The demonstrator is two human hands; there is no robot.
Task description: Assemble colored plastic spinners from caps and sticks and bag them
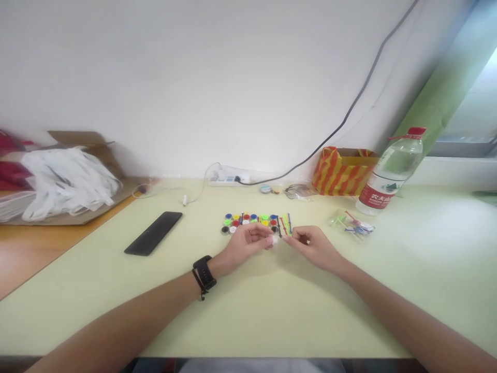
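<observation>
My left hand [251, 242], a black watch on its wrist, is closed in a pinch. At its fingertips is a small white piece [275, 240], too blurred to name. Just to the right, my right hand [312, 245] is also pinched, its fingertips close to the white piece; what it holds, if anything, is too small to make out. Behind the hands lie rows of small round coloured discs [246, 217] in blue, yellow, red, green, white and black, partly hidden by my left hand. Thin coloured sticks [283, 225] in black, red, yellow and blue lie at their right end.
A black phone-like slab [154, 233] lies at left. At right are a clear bag of coloured sticks [355, 227], a large water bottle [390, 173] and a striped bag [344, 171]. A power strip [229, 177] with cables sits by the wall. A box of white strips [72, 181] stands far left.
</observation>
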